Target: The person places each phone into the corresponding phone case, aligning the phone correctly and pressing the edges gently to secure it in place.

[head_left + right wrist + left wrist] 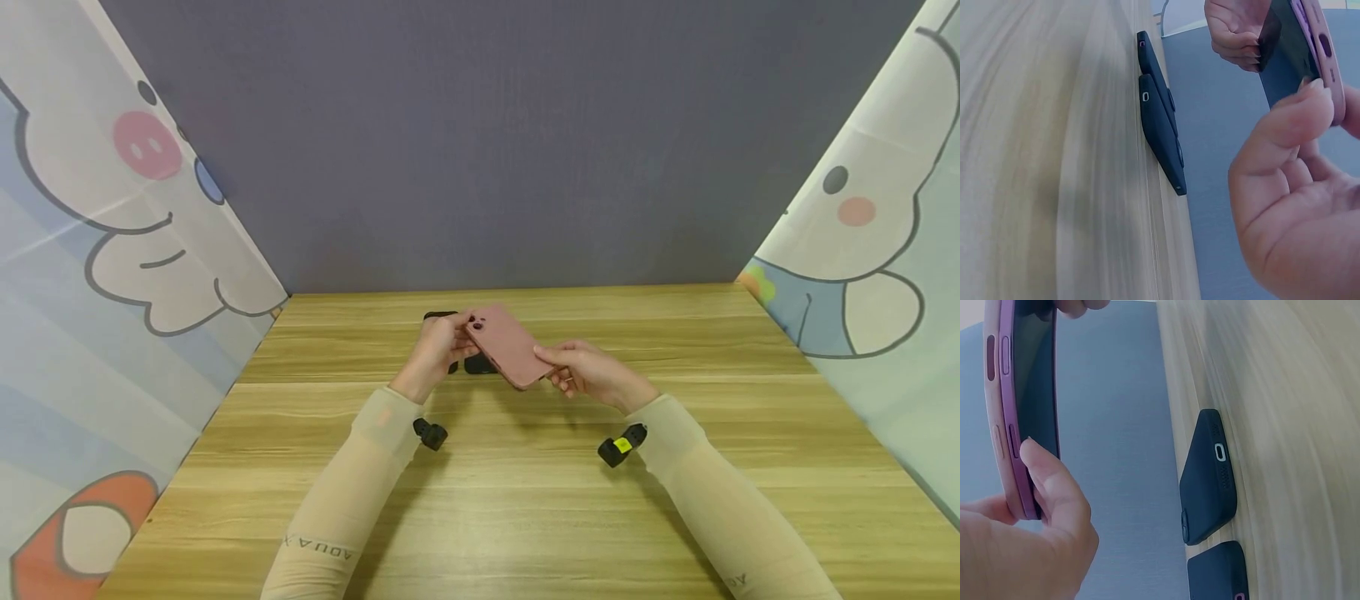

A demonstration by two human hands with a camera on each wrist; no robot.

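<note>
A pink phone case is held up over the table, its back with camera holes facing up. Against its inner side lies a purple-framed phone with a dark screen; in the right wrist view a strip of the purple frame shows along the case's edge. My left hand pinches both at the camera end. My right hand grips the opposite corner, one digit on the case's back and others underneath. Below, two phones in black cases lie side by side on the table.
The wood-grain table ends at a dark grey panel behind. Cartoon-printed curtains hang on both sides. Each wrist carries a small black camera strap over a cream sleeve.
</note>
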